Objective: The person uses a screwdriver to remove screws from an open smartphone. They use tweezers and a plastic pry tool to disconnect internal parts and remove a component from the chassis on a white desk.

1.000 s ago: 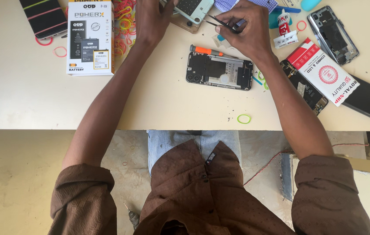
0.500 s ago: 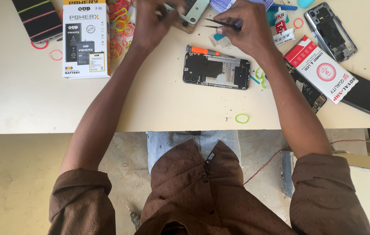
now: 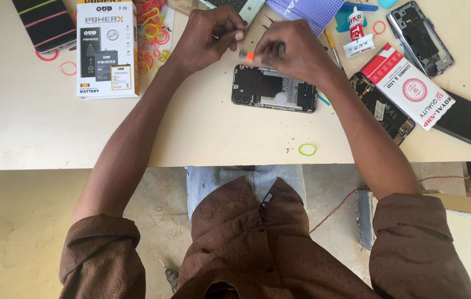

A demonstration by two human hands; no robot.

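Right hand [image 3: 291, 52] pinched an orange-tipped tool [image 3: 246, 55], left hand [image 3: 210, 36] fingers closed at its tip; a slip could have gouged the opened phone [image 3: 273, 88] just below.

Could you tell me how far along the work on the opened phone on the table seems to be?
Done: the opened phone lies with its back off and insides bare. In hand: both hands meet just above it, the right hand gripping an orange-tipped tool, the left hand pinching at its tip. Left: the phone is not yet closed, and the white battery box lies shut beside it.
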